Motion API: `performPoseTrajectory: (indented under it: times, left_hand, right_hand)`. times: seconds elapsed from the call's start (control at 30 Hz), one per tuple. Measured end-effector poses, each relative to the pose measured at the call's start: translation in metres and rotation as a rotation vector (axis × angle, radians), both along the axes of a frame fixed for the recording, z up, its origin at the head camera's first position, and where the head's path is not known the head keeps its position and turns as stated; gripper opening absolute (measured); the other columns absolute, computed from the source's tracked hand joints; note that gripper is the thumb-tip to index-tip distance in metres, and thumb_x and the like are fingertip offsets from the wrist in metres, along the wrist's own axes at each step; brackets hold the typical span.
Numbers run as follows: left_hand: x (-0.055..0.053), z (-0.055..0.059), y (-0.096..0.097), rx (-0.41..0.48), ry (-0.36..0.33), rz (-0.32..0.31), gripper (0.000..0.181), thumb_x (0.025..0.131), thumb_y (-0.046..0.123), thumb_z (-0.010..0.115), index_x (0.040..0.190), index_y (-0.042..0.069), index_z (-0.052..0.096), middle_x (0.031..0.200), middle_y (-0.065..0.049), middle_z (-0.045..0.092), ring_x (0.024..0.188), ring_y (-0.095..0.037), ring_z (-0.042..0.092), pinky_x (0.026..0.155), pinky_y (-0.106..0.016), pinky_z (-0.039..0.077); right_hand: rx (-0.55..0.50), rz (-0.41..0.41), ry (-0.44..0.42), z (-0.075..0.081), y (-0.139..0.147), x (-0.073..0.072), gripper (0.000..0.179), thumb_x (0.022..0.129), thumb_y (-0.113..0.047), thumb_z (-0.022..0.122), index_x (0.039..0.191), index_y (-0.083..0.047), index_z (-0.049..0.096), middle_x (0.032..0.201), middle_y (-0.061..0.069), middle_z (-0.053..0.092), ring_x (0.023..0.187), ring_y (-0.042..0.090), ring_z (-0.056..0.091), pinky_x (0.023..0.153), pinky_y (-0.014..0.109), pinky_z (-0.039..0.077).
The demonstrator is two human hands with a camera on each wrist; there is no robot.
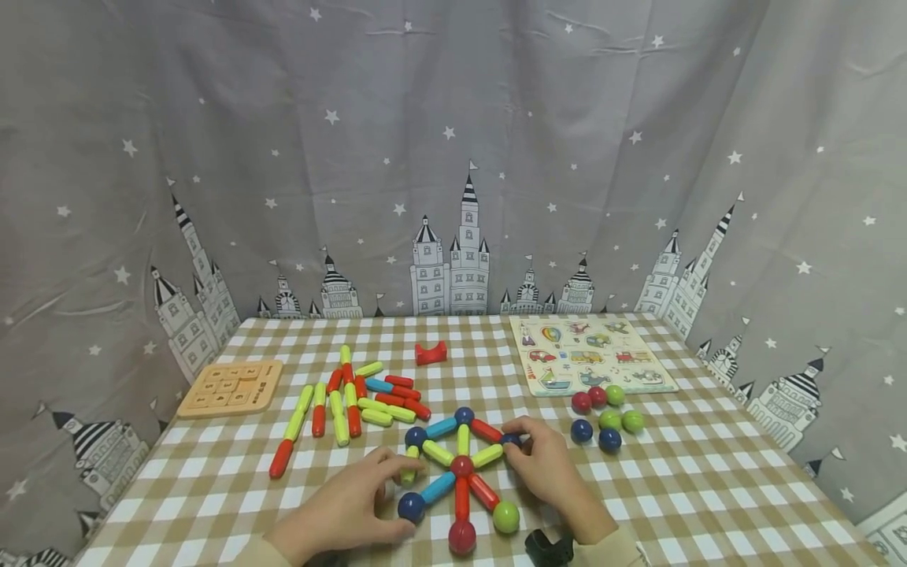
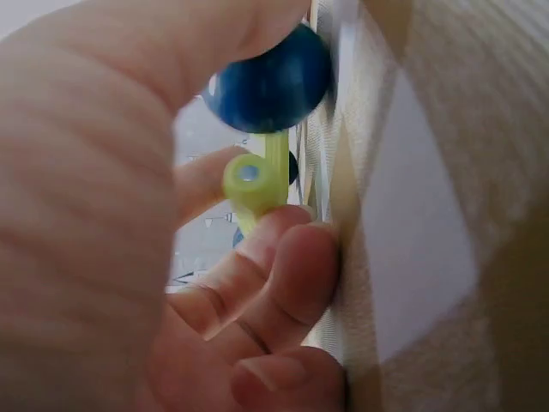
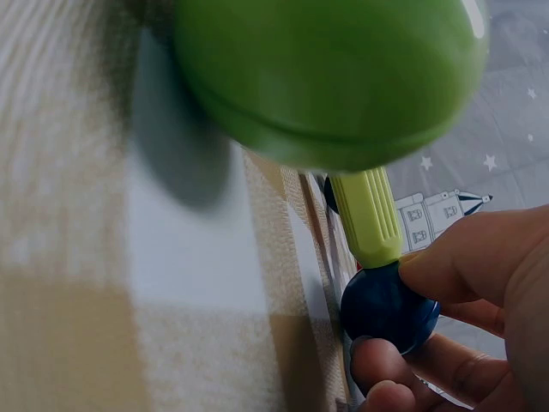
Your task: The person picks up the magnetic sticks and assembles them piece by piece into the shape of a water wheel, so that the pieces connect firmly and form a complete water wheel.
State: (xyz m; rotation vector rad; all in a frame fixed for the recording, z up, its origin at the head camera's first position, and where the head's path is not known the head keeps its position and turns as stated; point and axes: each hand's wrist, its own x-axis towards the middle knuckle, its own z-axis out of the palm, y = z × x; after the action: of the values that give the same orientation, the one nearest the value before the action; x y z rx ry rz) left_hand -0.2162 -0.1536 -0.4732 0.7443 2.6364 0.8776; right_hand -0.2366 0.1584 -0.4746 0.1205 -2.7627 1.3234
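Observation:
A wheel-like figure of magnetic sticks and balls lies on the checked cloth, a red ball (image 1: 461,466) at its hub. My left hand (image 1: 347,500) grips a yellow-green magnetic stick (image 2: 250,176) at the figure's left side, its metal-tipped end showing between the fingers. Its thumb is right by a dark blue ball (image 1: 411,508). On the opposite side my right hand (image 1: 544,461) pinches another dark blue ball (image 3: 388,307) between thumb and fingers; a yellow-green stick (image 3: 371,219) meets that ball. A green ball (image 1: 506,517) and a red ball (image 1: 462,537) end the two near spokes.
Loose red, yellow-green and blue sticks (image 1: 341,417) lie left of the figure, with a red curved block (image 1: 431,353) behind. Several loose balls (image 1: 609,439) sit at right, before a picture puzzle board (image 1: 595,356). A wooden number puzzle (image 1: 230,387) lies far left.

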Motion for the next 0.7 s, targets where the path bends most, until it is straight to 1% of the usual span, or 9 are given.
performPoseTrajectory:
  times: [0.13,0.2,0.37,0.47,0.53,0.57,0.63,0.7]
  left_hand:
    - [-0.0019,-0.0030,-0.0021,0.041,-0.023,0.005,0.061,0.086,0.049,0.079,0.142,0.046,0.054,0.118,0.009,0.057,0.081,-0.007,0.057,0.066,-0.024,0.048]
    - [-0.0023,-0.0025,-0.0023,0.048,-0.024,-0.002,0.061,0.086,0.049,0.079,0.142,0.046,0.055,0.117,0.008,0.057,0.079,-0.006,0.057,0.065,-0.024,0.048]
    - [-0.0022,0.0012,-0.0017,0.019,0.020,-0.024,0.058,0.086,0.056,0.078,0.140,0.046,0.058,0.112,0.008,0.055,0.077,-0.005,0.053,0.063,-0.023,0.046]
    - [-0.0016,0.0021,-0.0020,0.012,0.035,-0.008,0.056,0.088,0.055,0.076,0.140,0.045,0.059,0.110,0.008,0.054,0.077,-0.005,0.053,0.063,-0.023,0.045]
    - [-0.0013,0.0017,-0.0022,0.015,0.043,0.030,0.059,0.088,0.053,0.076,0.143,0.040,0.057,0.108,0.009,0.056,0.076,-0.004,0.053,0.063,-0.023,0.046]
    - [-0.0018,0.0011,-0.0019,0.022,0.052,0.058,0.061,0.088,0.050,0.077,0.144,0.037,0.057,0.107,0.010,0.057,0.076,-0.004,0.053,0.063,-0.023,0.046]
    - [-0.0030,0.0001,-0.0018,0.034,0.071,0.140,0.063,0.087,0.044,0.081,0.143,0.029,0.057,0.104,0.010,0.060,0.076,-0.005,0.054,0.064,-0.022,0.047]
    - [-0.0052,-0.0001,-0.0024,0.030,0.089,0.245,0.064,0.083,0.040,0.086,0.139,0.026,0.058,0.101,0.009,0.062,0.076,-0.006,0.054,0.065,-0.023,0.048]
  right_hand:
    - [0.006,0.000,0.006,-0.0004,0.0005,-0.0004,0.024,0.090,-0.007,0.072,0.113,-0.013,0.072,0.102,0.003,0.067,0.071,0.015,0.054,0.056,0.024,0.045]
    - [0.007,0.000,0.009,-0.0004,0.0007,-0.0009,0.024,0.090,-0.007,0.072,0.113,-0.013,0.072,0.102,0.003,0.067,0.071,0.014,0.054,0.056,0.024,0.045]
    - [0.002,-0.003,0.005,0.0006,0.0000,-0.0018,0.023,0.090,-0.007,0.071,0.112,-0.013,0.072,0.103,0.003,0.068,0.071,0.014,0.054,0.056,0.024,0.045]
    - [0.001,0.000,-0.003,0.0015,-0.0004,-0.0020,0.024,0.089,-0.007,0.071,0.112,-0.014,0.072,0.102,0.003,0.068,0.071,0.015,0.054,0.055,0.025,0.045]
    - [0.018,-0.001,-0.008,0.0017,0.0004,-0.0020,0.023,0.089,-0.008,0.072,0.110,-0.015,0.072,0.101,0.002,0.067,0.072,0.015,0.054,0.057,0.026,0.046]
    - [0.027,-0.003,-0.014,0.0021,0.0009,-0.0018,0.022,0.088,-0.009,0.073,0.109,-0.015,0.072,0.100,0.002,0.067,0.073,0.016,0.054,0.058,0.026,0.046]
    - [0.056,-0.005,-0.030,0.0028,0.0028,-0.0006,0.018,0.087,-0.013,0.074,0.105,-0.017,0.070,0.096,0.001,0.065,0.075,0.016,0.054,0.060,0.028,0.046]
    - [0.083,0.005,-0.044,0.0038,0.0053,0.0013,0.015,0.086,-0.015,0.076,0.098,-0.017,0.067,0.091,0.000,0.063,0.076,0.017,0.054,0.062,0.029,0.046]
